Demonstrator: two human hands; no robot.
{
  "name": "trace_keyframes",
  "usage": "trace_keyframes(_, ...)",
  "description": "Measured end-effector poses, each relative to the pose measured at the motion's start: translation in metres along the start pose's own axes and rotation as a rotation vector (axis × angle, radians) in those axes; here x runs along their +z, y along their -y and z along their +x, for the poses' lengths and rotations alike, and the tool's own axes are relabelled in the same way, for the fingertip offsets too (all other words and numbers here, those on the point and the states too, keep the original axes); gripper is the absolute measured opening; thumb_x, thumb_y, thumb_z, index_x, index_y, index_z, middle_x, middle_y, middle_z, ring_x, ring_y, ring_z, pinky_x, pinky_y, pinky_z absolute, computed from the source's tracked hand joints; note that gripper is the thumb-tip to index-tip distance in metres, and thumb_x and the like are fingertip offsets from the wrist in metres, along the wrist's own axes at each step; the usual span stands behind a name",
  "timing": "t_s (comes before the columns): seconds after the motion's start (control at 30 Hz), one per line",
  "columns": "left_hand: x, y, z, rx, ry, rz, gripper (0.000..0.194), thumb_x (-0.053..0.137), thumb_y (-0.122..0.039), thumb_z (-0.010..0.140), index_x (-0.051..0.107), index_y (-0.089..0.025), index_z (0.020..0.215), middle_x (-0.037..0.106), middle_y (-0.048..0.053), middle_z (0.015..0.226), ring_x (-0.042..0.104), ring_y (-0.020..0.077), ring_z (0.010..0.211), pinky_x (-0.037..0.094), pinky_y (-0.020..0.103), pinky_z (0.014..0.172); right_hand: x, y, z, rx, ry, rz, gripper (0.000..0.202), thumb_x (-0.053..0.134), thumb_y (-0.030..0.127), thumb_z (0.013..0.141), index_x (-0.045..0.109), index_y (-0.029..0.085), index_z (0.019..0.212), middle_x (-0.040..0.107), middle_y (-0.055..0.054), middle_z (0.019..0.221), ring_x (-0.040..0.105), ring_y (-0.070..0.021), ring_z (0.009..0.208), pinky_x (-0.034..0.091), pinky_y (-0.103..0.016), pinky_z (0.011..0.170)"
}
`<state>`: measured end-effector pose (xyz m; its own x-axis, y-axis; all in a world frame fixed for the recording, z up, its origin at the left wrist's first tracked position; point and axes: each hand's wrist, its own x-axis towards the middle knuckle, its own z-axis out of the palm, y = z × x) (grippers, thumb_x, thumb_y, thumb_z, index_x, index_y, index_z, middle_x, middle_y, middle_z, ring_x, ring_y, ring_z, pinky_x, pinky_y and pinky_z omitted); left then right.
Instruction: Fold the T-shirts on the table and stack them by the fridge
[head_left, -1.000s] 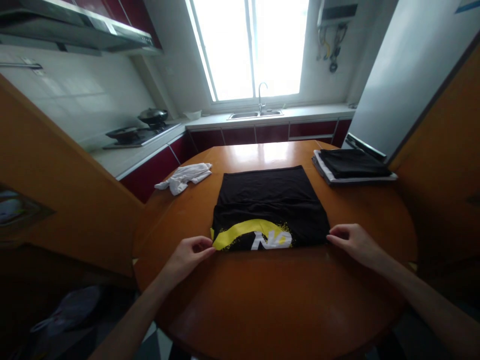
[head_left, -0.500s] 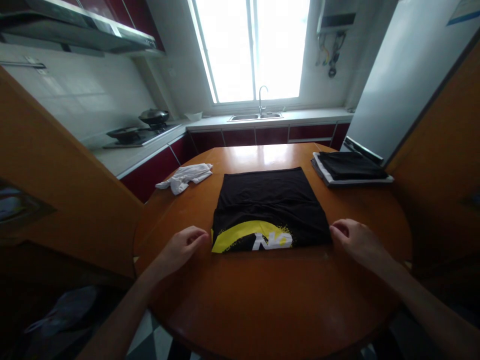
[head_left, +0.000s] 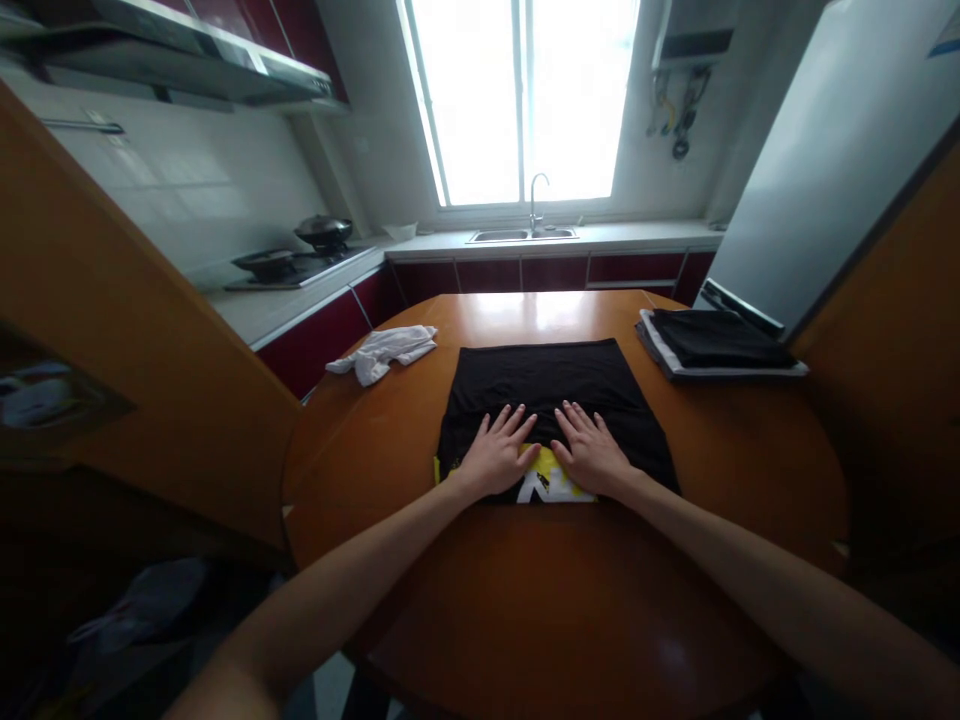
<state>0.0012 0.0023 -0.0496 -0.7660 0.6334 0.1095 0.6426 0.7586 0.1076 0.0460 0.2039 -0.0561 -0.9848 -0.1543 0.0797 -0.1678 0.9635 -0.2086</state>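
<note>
A black garment (head_left: 540,370) with a yellow and white print lies folded into a rough rectangle on the round wooden table (head_left: 570,600). It looks like a T-shirt, though its sleeves and collar do not show. My left hand (head_left: 496,455) rests flat on its near left half, fingers spread and pointing away from me. Beside it, my right hand (head_left: 592,450) lies flat on the near middle, also with fingers apart. Both hands cover parts of the print. Slight wrinkles run across the cloth beyond my fingertips.
A crumpled white cloth (head_left: 384,350) lies at the table's far left. Folded dark and white clothes (head_left: 720,340) are stacked at the far right. Behind the table are a counter with a sink (head_left: 521,235), a stove with pans (head_left: 324,232) and a refrigerator (head_left: 810,170).
Both hands have moved inward from the garment's near corners, where the fingers were curled, and now lie flat and spread on top of it. The view has shifted slightly.
</note>
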Motion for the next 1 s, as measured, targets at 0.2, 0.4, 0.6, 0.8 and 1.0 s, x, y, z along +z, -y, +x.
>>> trace_keyframes(0.2, 0.001, 0.002, -0.003, -0.011, -0.011, 0.008, 0.062, 0.036, -0.056, 0.103, 0.035, -0.028, 0.158, 0.024, 0.004, 0.167, 0.018, 0.0307, 0.155, 0.02, 0.059, 0.122, 0.001, -0.014, -0.002, 0.055, 0.025, -0.026, 0.073, 0.032, 0.055, 0.101, 0.028, 0.014, 0.161, 0.016, -0.012, 0.169, 0.013, -0.0263, 0.156, 0.01, -0.051, 0.124)
trace_keyframes(0.4, 0.001, 0.003, 0.0, -0.048, 0.022, -0.034, 0.066, 0.035, -0.061, 0.101, 0.03, -0.031, 0.16, 0.021, 0.003, 0.168, 0.014, 0.0317, 0.156, 0.015, 0.06, 0.123, -0.006, -0.069, -0.006, 0.186, 0.034, -0.074, 0.076, 0.024, 0.06, 0.102, 0.025, 0.013, 0.162, 0.017, -0.012, 0.169, 0.013, -0.0247, 0.156, 0.009, -0.048, 0.125)
trace_keyframes(0.6, -0.009, 0.007, -0.002, -0.09, 0.021, -0.072, 0.067, 0.031, -0.057, 0.104, 0.017, -0.028, 0.163, 0.015, 0.004, 0.169, 0.011, 0.0291, 0.157, 0.014, 0.06, 0.123, -0.008, -0.088, -0.007, 0.243, 0.022, -0.084, 0.077, 0.023, 0.059, 0.102, 0.026, 0.01, 0.161, 0.019, -0.013, 0.168, 0.015, -0.0245, 0.156, 0.01, -0.046, 0.126)
trace_keyframes(0.8, -0.012, 0.036, -0.012, -0.245, 0.029, 0.02, 0.065, 0.028, -0.054, 0.104, 0.033, -0.019, 0.16, 0.023, 0.012, 0.167, 0.015, 0.0327, 0.156, 0.014, 0.057, 0.123, -0.008, -0.086, -0.007, 0.234, 0.01, -0.071, 0.077, 0.024, 0.058, 0.102, 0.028, 0.008, 0.16, 0.02, -0.013, 0.168, 0.016, -0.0235, 0.156, 0.011, -0.045, 0.126)
trace_keyframes(1.0, -0.008, 0.041, -0.01, -0.251, 0.06, 0.017, 0.063, 0.028, -0.049, 0.105, 0.033, -0.018, 0.159, 0.022, 0.013, 0.167, 0.016, 0.0337, 0.155, 0.014, 0.058, 0.123, -0.008, -0.089, -0.01, 0.328, -0.134, -0.107, 0.071, 0.029, 0.043, 0.102, 0.028, -0.002, 0.157, 0.024, -0.021, 0.165, 0.02, -0.0298, 0.154, 0.015, -0.048, 0.124)
